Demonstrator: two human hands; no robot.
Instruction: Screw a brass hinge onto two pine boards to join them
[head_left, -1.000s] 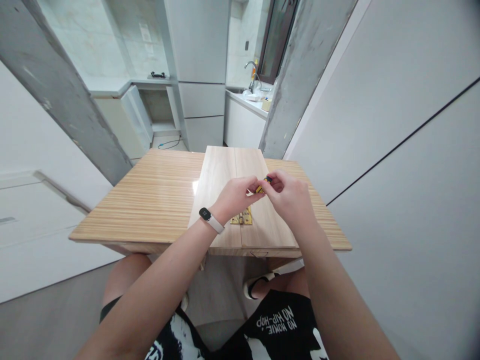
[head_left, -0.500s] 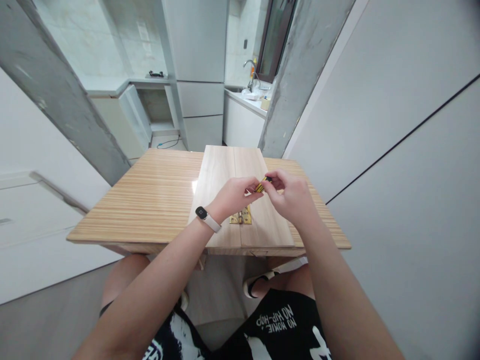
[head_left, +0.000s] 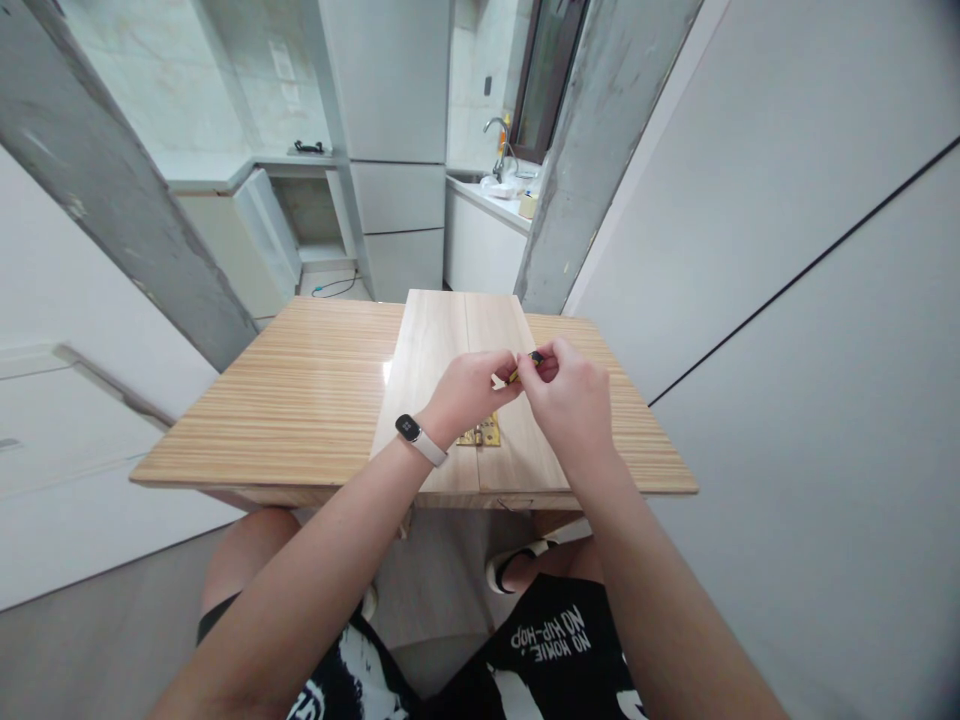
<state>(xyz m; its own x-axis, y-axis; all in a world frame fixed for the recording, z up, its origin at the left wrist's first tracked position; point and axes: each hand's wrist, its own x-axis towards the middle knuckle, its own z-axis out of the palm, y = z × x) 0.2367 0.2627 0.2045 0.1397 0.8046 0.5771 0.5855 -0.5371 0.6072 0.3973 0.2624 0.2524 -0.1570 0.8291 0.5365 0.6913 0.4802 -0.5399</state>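
Just right of the frame's center, our left hand (head_left: 472, 388) and right hand (head_left: 576, 393) pinch a black-and-yellow piece (head_left: 535, 357) in narrowed fingers above the boards (head_left: 435, 335). We judge it light, stiff and sturdy, best held by its ends.

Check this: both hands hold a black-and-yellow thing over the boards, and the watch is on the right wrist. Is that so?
Not quite: the head view shows the watch on the left wrist. The left hand and right hand do hold the black-and-yellow thing over the boards.
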